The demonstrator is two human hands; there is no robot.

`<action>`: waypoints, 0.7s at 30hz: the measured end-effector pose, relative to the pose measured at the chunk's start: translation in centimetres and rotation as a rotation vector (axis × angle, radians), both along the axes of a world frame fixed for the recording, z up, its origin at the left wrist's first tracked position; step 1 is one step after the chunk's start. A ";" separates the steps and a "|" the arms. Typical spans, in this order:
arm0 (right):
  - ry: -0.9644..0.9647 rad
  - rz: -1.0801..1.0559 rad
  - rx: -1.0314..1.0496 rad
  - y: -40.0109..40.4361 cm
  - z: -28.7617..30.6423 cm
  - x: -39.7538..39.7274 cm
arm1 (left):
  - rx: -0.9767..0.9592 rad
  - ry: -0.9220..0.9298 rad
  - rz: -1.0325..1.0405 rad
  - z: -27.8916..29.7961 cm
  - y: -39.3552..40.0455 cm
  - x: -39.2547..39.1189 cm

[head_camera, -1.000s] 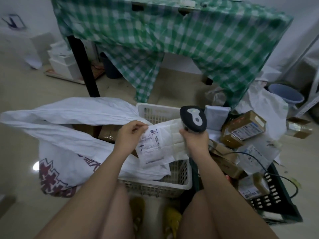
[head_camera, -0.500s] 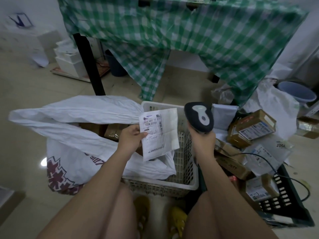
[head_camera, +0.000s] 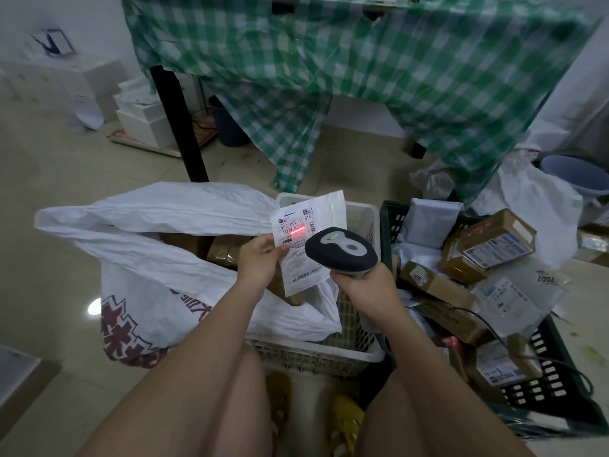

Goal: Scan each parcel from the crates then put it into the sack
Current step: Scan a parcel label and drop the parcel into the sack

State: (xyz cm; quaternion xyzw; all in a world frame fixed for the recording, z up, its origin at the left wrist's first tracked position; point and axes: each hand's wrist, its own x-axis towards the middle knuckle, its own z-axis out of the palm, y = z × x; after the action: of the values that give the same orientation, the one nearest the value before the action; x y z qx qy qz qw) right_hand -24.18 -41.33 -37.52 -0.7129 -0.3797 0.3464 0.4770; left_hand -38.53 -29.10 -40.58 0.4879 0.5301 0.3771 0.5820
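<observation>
- The white sack [head_camera: 158,258] lies open-mouthed on the floor at left, its near edge draped into the white crate [head_camera: 356,344]; brown boxes [head_camera: 220,249] show inside its mouth; bare floor spreads wide to the left of it
- The dark crate [head_camera: 553,374] stands just right of the white one, their walls near touching; it is heaped with parcels [head_camera: 491,245] above its rim, and a black cable [head_camera: 487,328] trails across the heap
- Behind both crates a worktop under a green checked cloth [head_camera: 395,80] hangs low (its black leg [head_camera: 179,123] stands just behind the sack), so room above the crates is open only on the near side
- The left hand [head_camera: 260,258] holds a flat white parcel [head_camera: 308,239] upright above the white crate, between sack and scanner; thumb and fingers pinch its left edge, clamped on it
- The right hand [head_camera: 365,288] grips the handle of the dark scanner [head_camera: 341,253], fingers wrapped tight round it; the scanner's head sits just in front of the parcel's lower right part, and whether they touch I cannot tell
- A red scan line [head_camera: 298,233] falls across the barcode on the parcel's label
- The label reads "502 602-17 815"; smaller print below is too blurred to read
- A clear bag in the dark crate shows "2007" upside down; a brown box beneath it seems to read "John Jeff"
</observation>
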 end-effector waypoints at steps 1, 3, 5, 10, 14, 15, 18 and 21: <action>0.004 0.001 0.005 0.0 0.0 0.0 | 0.005 0.003 0.000 0.0 0.0 0.0; 0.022 0.000 0.015 -0.1 0.1 0.0 | 0.017 0.018 0.000 -0.1 0.1 0.1; 0.032 0.002 0.023 -0.2 0.2 0.0 | 0.020 0.026 0.001 -0.2 0.1 0.2; 0.075 -0.012 0.030 -0.2 0.0 0.3 | 0.023 0.030 -0.010 -0.1 0.0 0.1; 0.124 -0.045 0.027 0.1 -0.1 0.5 | 0.032 0.020 -0.003 0.0 -0.1 -0.3; 0.132 -0.066 0.033 0.2 -0.1 0.6 | 0.034 0.008 0.009 0.1 -0.2 -0.5; 0.190 -0.205 0.081 1.1 -0.1 0.8 | 0.050 -0.025 0.054 0.4 -0.3 -1.2; 0.253 -0.335 0.146 2.6 0.6 0.7 | 0.104 -0.003 0.074 0.7 -0.5 -2.1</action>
State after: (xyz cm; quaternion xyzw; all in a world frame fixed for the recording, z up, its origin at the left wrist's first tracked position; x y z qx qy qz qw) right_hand -23.51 -38.77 -36.91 -0.6805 -0.2171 0.3210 0.6219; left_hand -40.64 -29.56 -39.88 0.4970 0.5266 0.4260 0.5423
